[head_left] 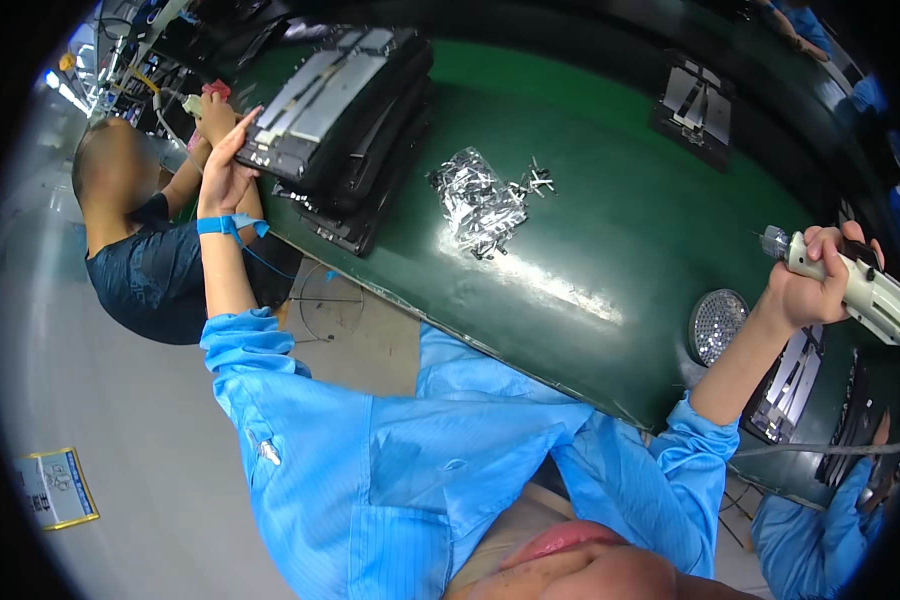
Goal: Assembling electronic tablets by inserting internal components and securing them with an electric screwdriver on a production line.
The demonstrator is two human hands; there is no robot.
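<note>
Two hands at work: left hand [225,170] lies flat and open on a stack of panels [345,120]; right hand [810,285] grips a screwdriver [855,280] clear of the belt [610,250]. Steady the stack before lifting.

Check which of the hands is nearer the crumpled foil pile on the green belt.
Left, though not by much. The left hand rests on the stack of dark panels just left of the foil pile. The right hand grips a power screwdriver far to its right.
</note>
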